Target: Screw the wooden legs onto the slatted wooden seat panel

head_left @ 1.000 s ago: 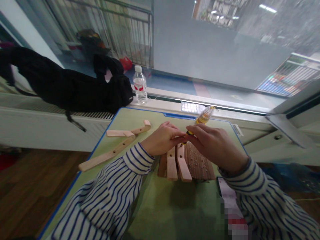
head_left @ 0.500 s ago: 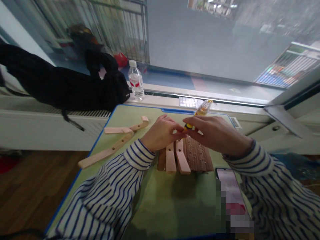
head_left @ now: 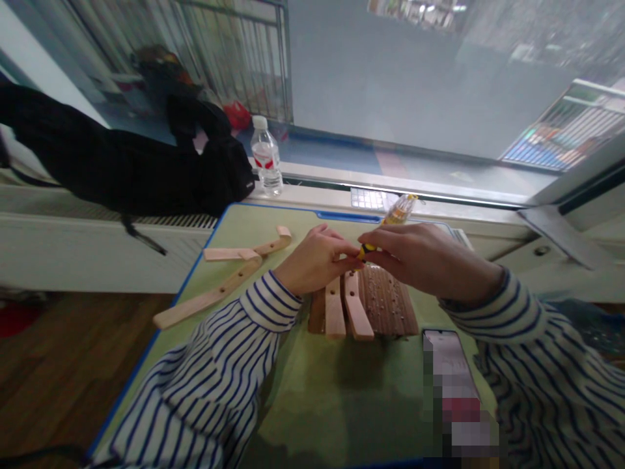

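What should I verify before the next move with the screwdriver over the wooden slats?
1. Right hand grips the screwdriver: ok.
2. Left hand pinches its front end: ok.
3. Tip and whatever sits on it: cannot tell, fingers hide it.
4. Wooden slats lie flat under the hands: ok.
5. Phone beside the right sleeve, near the table edge: not ok, could get knocked.

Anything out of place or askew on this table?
One thing: the long wooden strip lies askew at the table's left edge, its near end seeming to poke past the blue rim. The water bottle stands upright; nothing spilled.
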`<state>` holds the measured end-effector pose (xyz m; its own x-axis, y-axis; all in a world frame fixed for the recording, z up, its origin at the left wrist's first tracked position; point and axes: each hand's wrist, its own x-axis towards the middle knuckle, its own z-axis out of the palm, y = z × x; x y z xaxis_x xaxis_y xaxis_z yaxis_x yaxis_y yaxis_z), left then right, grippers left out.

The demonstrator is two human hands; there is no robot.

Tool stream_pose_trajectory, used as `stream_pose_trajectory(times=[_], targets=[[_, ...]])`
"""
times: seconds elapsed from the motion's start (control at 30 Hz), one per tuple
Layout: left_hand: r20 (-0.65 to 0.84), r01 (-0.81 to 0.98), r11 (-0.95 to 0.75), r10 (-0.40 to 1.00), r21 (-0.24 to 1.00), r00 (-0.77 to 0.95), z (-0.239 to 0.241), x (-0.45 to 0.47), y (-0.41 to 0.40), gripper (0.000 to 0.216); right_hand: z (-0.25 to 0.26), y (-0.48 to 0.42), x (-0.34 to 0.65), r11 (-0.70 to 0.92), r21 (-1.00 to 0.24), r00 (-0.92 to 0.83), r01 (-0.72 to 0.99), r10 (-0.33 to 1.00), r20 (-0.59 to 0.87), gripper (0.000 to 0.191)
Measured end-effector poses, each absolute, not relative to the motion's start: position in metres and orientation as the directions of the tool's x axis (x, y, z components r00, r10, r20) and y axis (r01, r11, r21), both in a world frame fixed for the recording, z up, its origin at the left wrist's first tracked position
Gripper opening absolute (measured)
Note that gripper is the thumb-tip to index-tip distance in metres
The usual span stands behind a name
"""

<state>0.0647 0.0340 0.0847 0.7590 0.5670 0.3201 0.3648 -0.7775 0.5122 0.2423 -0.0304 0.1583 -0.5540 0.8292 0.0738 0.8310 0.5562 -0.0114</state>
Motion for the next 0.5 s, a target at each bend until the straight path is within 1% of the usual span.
stream_pose_trajectory(times=[0.3,0.4,0.5], targets=[[0.337,0.348,-0.798,0.543,0.492,0.77,0.0803,0.063,0.0366,0.02,0.1533,-0.0328,0.2401,0.501,0.065,-0.505,0.863,0.855,0.115,0.02],[0.337,0.346,-0.803,0.537,0.485,0.773,0.0802,0.0624,0.0368,0.021,0.1508,-0.0337,0.2391,0.474,0.078,-0.48,0.877,0.865,0.147,0.023],[0.337,0.337,-0.808,0.527,0.483,0.78,0.0811,0.0623,0.0366,0.022,0.1483,-0.0345,0.2391,0.453,0.063,-0.457,0.889,0.874,0.164,0.027]])
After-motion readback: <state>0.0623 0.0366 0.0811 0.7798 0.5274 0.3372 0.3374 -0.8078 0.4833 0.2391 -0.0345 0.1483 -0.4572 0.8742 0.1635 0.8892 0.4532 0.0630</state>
